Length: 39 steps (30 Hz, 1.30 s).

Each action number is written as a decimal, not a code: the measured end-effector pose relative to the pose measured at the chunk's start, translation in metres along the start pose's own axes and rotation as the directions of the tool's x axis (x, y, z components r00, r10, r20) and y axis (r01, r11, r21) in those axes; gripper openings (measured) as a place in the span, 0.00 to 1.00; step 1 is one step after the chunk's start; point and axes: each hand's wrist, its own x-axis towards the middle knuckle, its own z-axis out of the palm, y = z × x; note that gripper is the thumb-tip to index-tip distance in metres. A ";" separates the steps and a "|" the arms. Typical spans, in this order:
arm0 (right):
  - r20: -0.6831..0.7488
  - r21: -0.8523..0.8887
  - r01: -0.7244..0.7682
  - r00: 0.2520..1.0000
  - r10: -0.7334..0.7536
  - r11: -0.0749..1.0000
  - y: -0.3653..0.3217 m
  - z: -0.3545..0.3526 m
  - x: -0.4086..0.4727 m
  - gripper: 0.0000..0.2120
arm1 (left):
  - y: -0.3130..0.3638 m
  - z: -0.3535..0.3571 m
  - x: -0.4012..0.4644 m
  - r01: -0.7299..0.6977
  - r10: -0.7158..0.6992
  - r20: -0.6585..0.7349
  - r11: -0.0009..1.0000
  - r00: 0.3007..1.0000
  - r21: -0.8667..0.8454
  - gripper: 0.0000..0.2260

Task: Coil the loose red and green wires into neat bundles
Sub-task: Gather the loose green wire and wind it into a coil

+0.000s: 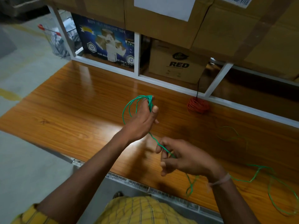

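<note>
My left hand (142,120) is raised over the wooden table (72,101) and grips a few loops of green wire (129,109) wound around its fingers. From those loops the wire runs down to my right hand (181,157), which pinches it between curled fingers. Beyond my right hand the loose green wire (273,188) trails across the right side of the table in wide curls. A coiled red wire bundle (198,105) lies near the back edge of the table, apart from both hands.
A white shelf frame (137,54) stands behind the table with cardboard boxes (176,62) and a blue tape box (105,41) in it. More large cartons sit on top. A wire basket (53,41) stands on the floor at left.
</note>
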 end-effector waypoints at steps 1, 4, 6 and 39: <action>0.027 0.102 -0.050 0.998 0.048 0.994 -0.006 -0.006 -0.008 0.11 | -0.005 0.000 -0.001 -0.012 0.007 0.041 0.992 0.999 0.125 0.47; 0.033 0.160 -0.059 0.998 0.054 0.985 -0.022 -0.031 -0.029 0.08 | -0.008 -0.001 -0.010 -0.013 -0.032 0.159 0.961 0.987 0.277 0.39; -0.047 0.168 0.012 0.999 -0.004 0.986 -0.026 -0.049 -0.039 0.08 | -0.003 -0.003 -0.020 0.021 -0.084 0.262 0.972 0.961 0.235 0.35; -0.019 -0.214 -0.022 1.000 0.019 0.977 -0.008 0.007 -0.002 0.10 | 0.001 0.000 0.018 0.125 -0.072 0.139 0.899 0.988 -0.421 0.58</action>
